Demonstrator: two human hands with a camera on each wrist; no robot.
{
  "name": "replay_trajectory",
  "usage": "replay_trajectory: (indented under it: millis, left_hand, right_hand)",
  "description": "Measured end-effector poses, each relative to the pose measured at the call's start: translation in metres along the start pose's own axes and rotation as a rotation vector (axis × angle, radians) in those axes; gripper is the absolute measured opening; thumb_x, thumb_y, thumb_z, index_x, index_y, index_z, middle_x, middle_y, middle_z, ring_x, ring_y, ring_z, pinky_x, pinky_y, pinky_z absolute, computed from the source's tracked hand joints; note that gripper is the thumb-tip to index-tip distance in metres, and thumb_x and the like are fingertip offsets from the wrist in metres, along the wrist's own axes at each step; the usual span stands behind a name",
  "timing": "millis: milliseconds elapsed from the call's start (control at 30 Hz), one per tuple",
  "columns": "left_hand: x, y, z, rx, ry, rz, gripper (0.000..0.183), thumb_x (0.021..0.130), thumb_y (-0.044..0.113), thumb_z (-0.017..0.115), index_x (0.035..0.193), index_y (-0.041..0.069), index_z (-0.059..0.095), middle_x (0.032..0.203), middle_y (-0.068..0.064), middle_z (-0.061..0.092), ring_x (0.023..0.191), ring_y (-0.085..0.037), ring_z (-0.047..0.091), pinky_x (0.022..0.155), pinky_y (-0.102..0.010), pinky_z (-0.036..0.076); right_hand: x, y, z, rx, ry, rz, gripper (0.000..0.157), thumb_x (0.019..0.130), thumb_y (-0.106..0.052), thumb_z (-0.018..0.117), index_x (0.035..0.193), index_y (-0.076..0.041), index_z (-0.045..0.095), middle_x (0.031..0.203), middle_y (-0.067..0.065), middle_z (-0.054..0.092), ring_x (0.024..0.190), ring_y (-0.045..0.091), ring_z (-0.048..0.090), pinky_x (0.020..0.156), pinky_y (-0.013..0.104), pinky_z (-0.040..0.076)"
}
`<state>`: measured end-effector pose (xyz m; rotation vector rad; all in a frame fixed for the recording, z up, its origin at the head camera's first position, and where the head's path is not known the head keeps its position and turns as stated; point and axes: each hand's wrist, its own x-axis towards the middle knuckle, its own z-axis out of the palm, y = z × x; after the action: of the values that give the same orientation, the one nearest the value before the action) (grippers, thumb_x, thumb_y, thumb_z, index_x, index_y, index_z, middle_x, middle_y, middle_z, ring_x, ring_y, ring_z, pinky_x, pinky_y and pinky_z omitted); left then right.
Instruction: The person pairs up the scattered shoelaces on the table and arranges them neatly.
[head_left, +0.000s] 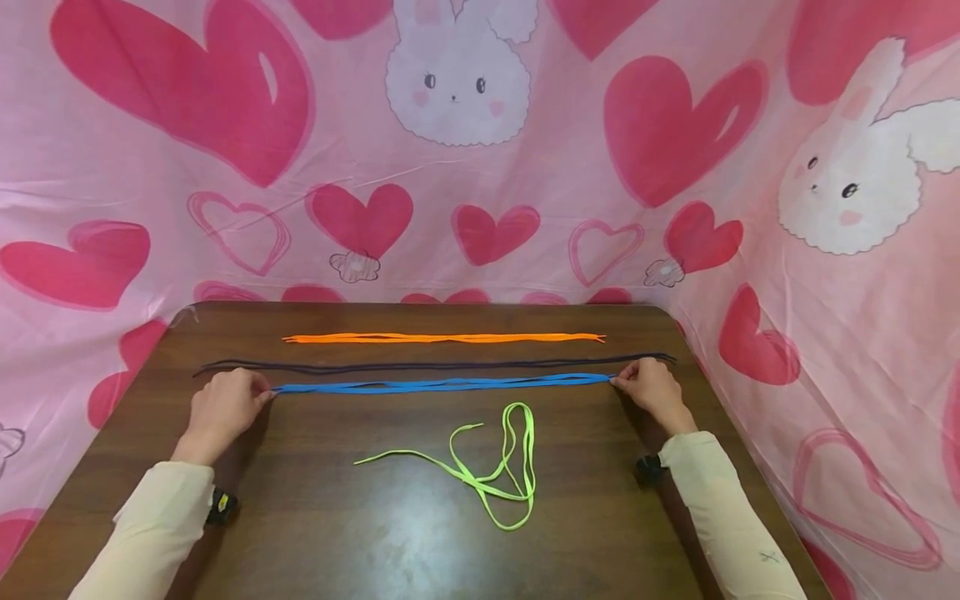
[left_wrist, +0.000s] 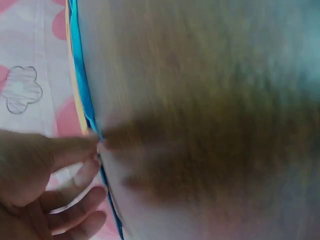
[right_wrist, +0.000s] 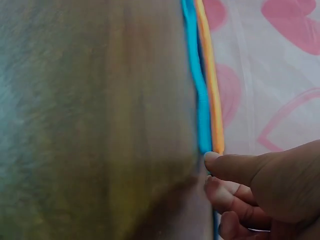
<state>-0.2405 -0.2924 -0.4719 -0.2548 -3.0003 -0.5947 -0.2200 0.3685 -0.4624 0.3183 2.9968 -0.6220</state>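
Observation:
A folded blue shoelace (head_left: 442, 385) stretches nearly straight across the table. My left hand (head_left: 225, 410) pinches its left end between thumb and finger, and the same pinch shows in the left wrist view, where the lace (left_wrist: 82, 75) runs up from the fingertips. At the other end my right hand (head_left: 654, 392) pinches the lace; in the right wrist view the blue lace (right_wrist: 198, 95) meets the thumb tip. Just behind lies a long dark shoelace (head_left: 435, 367), its ends passing beyond both hands. Nearer the front, a yellow-green shoelace (head_left: 532, 467) lies in loose loops.
An orange shoelace (head_left: 450, 338) lies straight at the back, parallel to the dark one. The brown wooden table (head_left: 315, 517) ends at a rounded far edge. Pink cloth (head_left: 555, 175) with hearts and rabbits hangs behind and at both sides.

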Motion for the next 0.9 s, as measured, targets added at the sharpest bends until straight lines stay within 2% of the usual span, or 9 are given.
replay_trajectory:
  millis: [200, 300, 367, 467, 567, 633, 733, 833, 900]
  left_hand:
    - [-0.007, 0.014, -0.01, 0.006, 0.06, -0.031, 0.01, 0.087, 0.012, 0.074, 0.085, 0.002, 0.075, 0.081, -0.023, 0.071, 0.066, -0.04, 0.063, 0.045, -0.051, 0.044]
    - [-0.007, 0.03, -0.016, -0.032, 0.041, -0.014, 0.013, 0.089, 0.012, 0.072, 0.092, 0.0, 0.075, 0.086, -0.023, 0.072, 0.067, -0.035, 0.063, 0.047, -0.048, 0.046]
    - [-0.006, 0.044, -0.02, -0.061, 0.007, 0.031, 0.015, 0.09, 0.012, 0.071, 0.096, -0.001, 0.075, 0.09, -0.022, 0.073, 0.072, -0.034, 0.065, 0.053, -0.049, 0.05]
    - [-0.005, 0.069, -0.02, -0.125, -0.04, 0.152, 0.016, 0.092, 0.011, 0.071, 0.102, 0.0, 0.075, 0.098, -0.018, 0.075, 0.084, -0.034, 0.069, 0.07, -0.055, 0.056]
    - [-0.002, 0.096, -0.012, -0.206, -0.037, 0.272, 0.013, 0.093, 0.009, 0.072, 0.104, 0.004, 0.077, 0.101, -0.012, 0.076, 0.093, -0.031, 0.071, 0.084, -0.055, 0.056]
    - [0.0, 0.116, -0.005, -0.26, -0.012, 0.335, 0.012, 0.093, 0.009, 0.073, 0.103, 0.005, 0.077, 0.1, -0.008, 0.076, 0.091, -0.027, 0.071, 0.084, -0.052, 0.057]
    - [0.0, 0.147, 0.004, -0.315, 0.014, 0.393, 0.011, 0.093, 0.009, 0.074, 0.103, 0.007, 0.078, 0.1, -0.004, 0.076, 0.09, -0.021, 0.071, 0.083, -0.047, 0.059]
    - [0.001, 0.175, 0.01, -0.352, 0.002, 0.429, 0.011, 0.094, 0.011, 0.073, 0.104, 0.009, 0.078, 0.101, -0.002, 0.076, 0.091, -0.018, 0.071, 0.083, -0.043, 0.059]
    - [0.002, 0.191, 0.014, -0.362, -0.022, 0.445, 0.012, 0.094, 0.011, 0.073, 0.105, 0.01, 0.078, 0.102, 0.0, 0.075, 0.092, -0.016, 0.07, 0.084, -0.042, 0.058]
  right_hand:
    - [-0.003, -0.007, -0.015, 0.075, 0.021, -0.048, 0.024, 0.091, -0.026, 0.075, 0.098, -0.003, 0.073, 0.087, 0.01, 0.072, 0.081, 0.027, 0.062, 0.07, 0.045, 0.05]
    - [-0.006, -0.022, -0.021, 0.08, 0.027, -0.08, 0.022, 0.092, -0.023, 0.074, 0.099, -0.002, 0.072, 0.085, 0.009, 0.071, 0.079, 0.025, 0.062, 0.07, 0.043, 0.049]
    - [-0.009, -0.036, -0.022, 0.084, 0.021, -0.106, 0.02, 0.092, -0.022, 0.074, 0.099, -0.003, 0.072, 0.084, 0.008, 0.07, 0.078, 0.024, 0.061, 0.07, 0.041, 0.048]
    - [-0.015, -0.06, -0.02, 0.114, -0.018, -0.148, 0.017, 0.092, -0.019, 0.074, 0.099, -0.004, 0.073, 0.085, 0.008, 0.07, 0.077, 0.023, 0.061, 0.068, 0.038, 0.049]
    - [-0.019, -0.083, -0.009, 0.156, -0.081, -0.213, 0.016, 0.092, -0.018, 0.074, 0.098, -0.004, 0.074, 0.085, 0.006, 0.07, 0.076, 0.02, 0.061, 0.067, 0.034, 0.048]
    - [-0.02, -0.096, 0.003, 0.174, -0.13, -0.27, 0.015, 0.091, -0.017, 0.075, 0.098, -0.004, 0.074, 0.084, 0.005, 0.07, 0.076, 0.018, 0.06, 0.067, 0.031, 0.049]
    - [-0.024, -0.113, 0.022, 0.19, -0.228, -0.326, 0.017, 0.091, -0.018, 0.076, 0.099, -0.004, 0.074, 0.084, 0.003, 0.069, 0.076, 0.015, 0.06, 0.069, 0.029, 0.049]
    - [-0.029, -0.128, 0.035, 0.189, -0.316, -0.349, 0.02, 0.09, -0.018, 0.077, 0.102, -0.003, 0.073, 0.086, 0.002, 0.069, 0.078, 0.014, 0.06, 0.072, 0.031, 0.051]
    - [-0.031, -0.136, 0.041, 0.188, -0.345, -0.346, 0.02, 0.089, -0.016, 0.079, 0.103, -0.002, 0.073, 0.087, 0.002, 0.069, 0.079, 0.014, 0.06, 0.075, 0.032, 0.053]
